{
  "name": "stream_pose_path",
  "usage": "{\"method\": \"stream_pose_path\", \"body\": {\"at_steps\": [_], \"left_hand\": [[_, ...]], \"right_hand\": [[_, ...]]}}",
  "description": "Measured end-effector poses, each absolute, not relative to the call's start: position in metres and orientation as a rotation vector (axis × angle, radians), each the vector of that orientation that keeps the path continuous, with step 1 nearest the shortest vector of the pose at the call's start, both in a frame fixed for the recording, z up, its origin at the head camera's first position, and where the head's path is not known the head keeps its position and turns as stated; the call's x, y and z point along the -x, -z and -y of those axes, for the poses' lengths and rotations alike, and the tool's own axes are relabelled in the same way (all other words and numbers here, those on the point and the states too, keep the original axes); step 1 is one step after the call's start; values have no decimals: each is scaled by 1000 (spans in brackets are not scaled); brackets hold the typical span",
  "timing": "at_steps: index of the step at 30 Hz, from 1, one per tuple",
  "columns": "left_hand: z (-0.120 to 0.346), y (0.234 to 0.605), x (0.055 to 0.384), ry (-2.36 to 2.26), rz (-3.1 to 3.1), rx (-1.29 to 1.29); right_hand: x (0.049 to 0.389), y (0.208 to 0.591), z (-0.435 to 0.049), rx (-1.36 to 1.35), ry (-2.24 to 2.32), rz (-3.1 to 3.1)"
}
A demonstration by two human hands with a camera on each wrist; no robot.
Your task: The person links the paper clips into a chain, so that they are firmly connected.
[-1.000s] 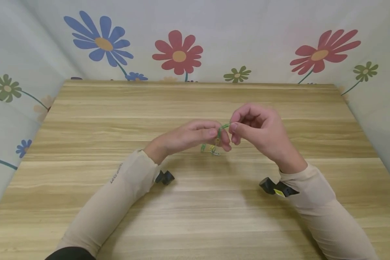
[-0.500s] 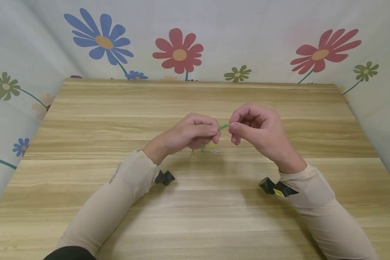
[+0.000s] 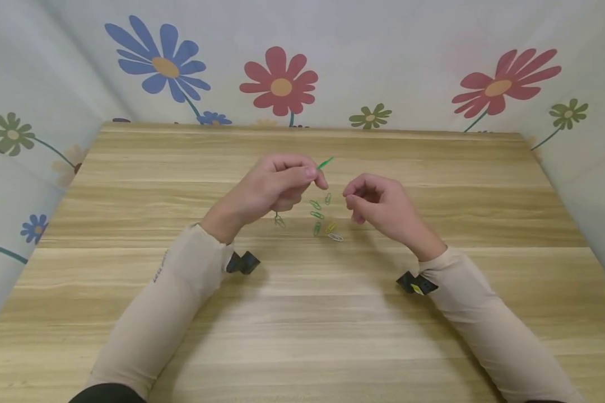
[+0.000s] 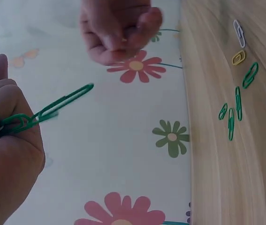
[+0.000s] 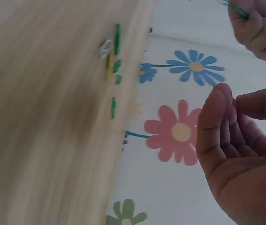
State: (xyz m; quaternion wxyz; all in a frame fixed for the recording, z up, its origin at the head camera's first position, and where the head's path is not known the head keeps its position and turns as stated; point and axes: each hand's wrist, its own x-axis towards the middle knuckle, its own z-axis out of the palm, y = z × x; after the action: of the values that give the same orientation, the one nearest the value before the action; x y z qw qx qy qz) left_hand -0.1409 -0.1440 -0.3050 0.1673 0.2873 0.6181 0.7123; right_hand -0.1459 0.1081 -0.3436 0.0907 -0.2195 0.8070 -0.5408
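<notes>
In the head view, my left hand (image 3: pixel 282 182) is raised above the table and pinches a green paper clip (image 3: pixel 325 163) between thumb and index finger. The left wrist view shows this clip (image 4: pixel 66 101) linked to another green one at the fingers. Below the same hand hangs a further green clip (image 3: pixel 279 220); how it joins the others is hidden in the hand. My right hand (image 3: pixel 383 204) is apart from the chain, fingers loosely curved and thumb close to the index finger. Nothing is seen in it in the right wrist view.
Loose paper clips lie on the wooden table (image 3: pixel 302 324) between the hands: several green ones (image 3: pixel 316 215), a yellow one (image 3: pixel 331 227) and a white one (image 3: pixel 335 237). Behind the table hangs a flower-printed cloth (image 3: pixel 353 61).
The right hand has let go of the green paper clip and come slightly nearer and left. My left hand has moved up and left with the clips, uncovering loose ones on the table.
</notes>
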Motion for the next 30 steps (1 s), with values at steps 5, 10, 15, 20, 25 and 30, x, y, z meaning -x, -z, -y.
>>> {"method": "stream_pose_path", "body": {"at_steps": [5, 10, 15, 20, 25, 30], "left_hand": [[146, 302, 144, -2067, -1783, -820], [146, 298, 146, -2080, -1793, -828], [146, 297, 147, -2083, -1799, -840], [146, 297, 149, -2075, -1807, -871], [146, 300, 150, -2072, -1809, -901], [147, 305, 148, -2061, -1830, -887]], "right_hand": [[152, 357, -108, 666, 1263, -2479], [153, 366, -106, 783, 874, -2523], [148, 370, -101, 851, 708, -2562], [143, 371, -96, 861, 620, -2602], [141, 371, -92, 887, 597, -2582], [141, 374, -94, 926, 719, -2572]]}}
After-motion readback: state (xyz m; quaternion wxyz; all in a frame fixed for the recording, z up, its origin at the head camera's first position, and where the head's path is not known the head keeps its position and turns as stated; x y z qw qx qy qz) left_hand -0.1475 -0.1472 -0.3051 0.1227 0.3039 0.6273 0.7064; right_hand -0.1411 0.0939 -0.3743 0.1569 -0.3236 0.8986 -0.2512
